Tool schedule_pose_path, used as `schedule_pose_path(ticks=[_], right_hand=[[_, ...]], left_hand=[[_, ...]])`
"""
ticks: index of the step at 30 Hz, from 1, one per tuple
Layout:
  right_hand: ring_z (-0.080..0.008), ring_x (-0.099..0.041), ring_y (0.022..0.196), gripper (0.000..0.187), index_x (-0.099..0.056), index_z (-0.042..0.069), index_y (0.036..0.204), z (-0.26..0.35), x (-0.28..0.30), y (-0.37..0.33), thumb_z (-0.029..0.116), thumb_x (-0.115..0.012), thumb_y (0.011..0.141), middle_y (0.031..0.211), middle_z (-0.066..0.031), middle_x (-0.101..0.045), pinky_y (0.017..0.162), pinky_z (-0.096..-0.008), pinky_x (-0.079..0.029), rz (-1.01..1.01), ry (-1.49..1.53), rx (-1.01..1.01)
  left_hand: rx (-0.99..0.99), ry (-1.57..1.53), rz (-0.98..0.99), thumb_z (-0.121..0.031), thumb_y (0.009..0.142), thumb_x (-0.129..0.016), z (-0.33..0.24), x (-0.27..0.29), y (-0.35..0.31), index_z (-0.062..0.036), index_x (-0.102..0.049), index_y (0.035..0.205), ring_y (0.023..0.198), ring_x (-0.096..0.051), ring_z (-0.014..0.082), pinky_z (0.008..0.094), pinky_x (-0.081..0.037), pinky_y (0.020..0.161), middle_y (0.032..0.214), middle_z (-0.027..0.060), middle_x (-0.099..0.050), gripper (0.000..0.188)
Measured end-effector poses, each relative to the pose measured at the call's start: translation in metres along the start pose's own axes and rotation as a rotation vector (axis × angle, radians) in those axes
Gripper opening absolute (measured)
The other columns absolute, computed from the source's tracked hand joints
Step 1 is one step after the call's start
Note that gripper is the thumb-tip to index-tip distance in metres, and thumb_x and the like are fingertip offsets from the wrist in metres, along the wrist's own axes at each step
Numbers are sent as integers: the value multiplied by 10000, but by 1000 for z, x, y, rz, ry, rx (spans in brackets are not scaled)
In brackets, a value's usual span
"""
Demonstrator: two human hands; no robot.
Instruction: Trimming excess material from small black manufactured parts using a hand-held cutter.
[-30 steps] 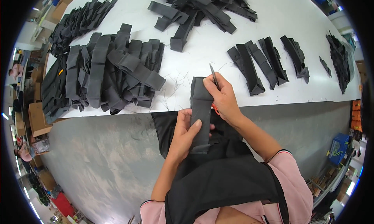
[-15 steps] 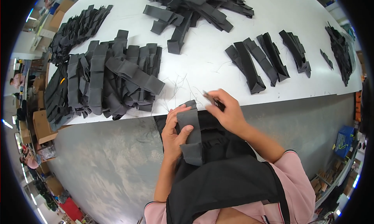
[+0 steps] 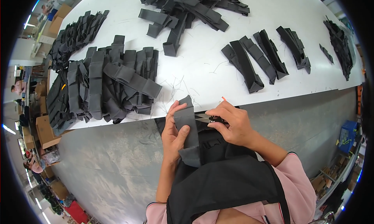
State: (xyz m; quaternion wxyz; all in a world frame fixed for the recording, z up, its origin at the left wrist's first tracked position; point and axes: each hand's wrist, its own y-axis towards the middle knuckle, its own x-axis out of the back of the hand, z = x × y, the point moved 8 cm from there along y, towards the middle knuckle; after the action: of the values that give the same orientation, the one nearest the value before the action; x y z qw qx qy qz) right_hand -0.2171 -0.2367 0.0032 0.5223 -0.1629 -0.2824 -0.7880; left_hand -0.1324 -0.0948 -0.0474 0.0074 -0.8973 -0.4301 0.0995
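Note:
My left hand [image 3: 174,132] grips a dark grey fabric strip [image 3: 189,131] upright at the table's front edge, thumb on its face and fingers behind it. The lower end of this strip is folded. In my right hand [image 3: 233,124] is a pair of thread snips [image 3: 210,119], black with metal blades. The blades point left and their tips come up against the right edge of the strip, near its upper part. An orange tip shows above my right fingers. Loose cut threads [image 3: 177,89] lie on the table just beyond my hands.
On the white table [image 3: 202,77], piles of similar grey strips lie at the left [image 3: 97,79] and far middle [image 3: 183,7]. Several folded strips [image 3: 269,52] are at the right, and a dark bundle [image 3: 339,44] sits at the far right. A blue basket [image 3: 346,136] stands beyond, right.
My right hand has brought the snips down and left to the strip's edge; the blades now show clearly. The left hand still grips the strip. The whole view has tilted slightly.

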Motion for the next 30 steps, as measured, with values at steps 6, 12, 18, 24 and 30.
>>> schedule_pose_path(ticks=[6, 12, 18, 24, 30], right_hand=[[-188, -512, 516, 290, -621, 75, 961, 4, 2, -2, 77, -728, 692, 736, -68, -543, 513, -286, -441, -43, -33, 37], [-207, -535, 562, 246, -615, 78, 948, -1, -3, 0, 99, -703, 719, 750, -56, -544, 498, -286, -422, -17, 22, -27], [-224, -548, 583, 205, -618, 92, 926, -4, -7, -2, 120, -689, 735, 743, -40, -541, 531, -300, -438, 1, -35, -6], [-182, -519, 532, 236, -638, 55, 930, -5, 1, -3, 31, -697, 702, 719, -78, -550, 634, -291, -484, -53, 47, -55], [-167, -507, 536, 240, -638, 56, 932, -9, -2, 0, 41, -703, 701, 707, -70, -524, 520, -262, -417, -5, 102, -104]], left_hand=[[19, 7, -4, -206, 838, -634, -1, 0, 0, 9, -527, 1159, 1363, -211, 261, 379, -226, 1075, 1316, 98, -458, 401], [14, 23, 29, -212, 840, -631, 0, -3, 0, -4, -538, 1135, 1368, -200, 260, 386, -220, 1079, 1317, 100, -456, 373], [3, 35, 50, -212, 843, -628, 0, -2, -2, -16, -549, 1108, 1371, -191, 262, 395, -211, 1085, 1320, 99, -455, 339], [35, -4, 34, -217, 846, -624, -1, -4, -1, -17, -554, 1094, 1372, -186, 268, 397, -193, 1089, 1325, 105, -448, 326], [26, 17, 60, -207, 836, -622, 2, -2, -1, -17, -562, 1030, 1375, -168, 288, 413, -182, 1085, 1325, 119, -449, 278]])
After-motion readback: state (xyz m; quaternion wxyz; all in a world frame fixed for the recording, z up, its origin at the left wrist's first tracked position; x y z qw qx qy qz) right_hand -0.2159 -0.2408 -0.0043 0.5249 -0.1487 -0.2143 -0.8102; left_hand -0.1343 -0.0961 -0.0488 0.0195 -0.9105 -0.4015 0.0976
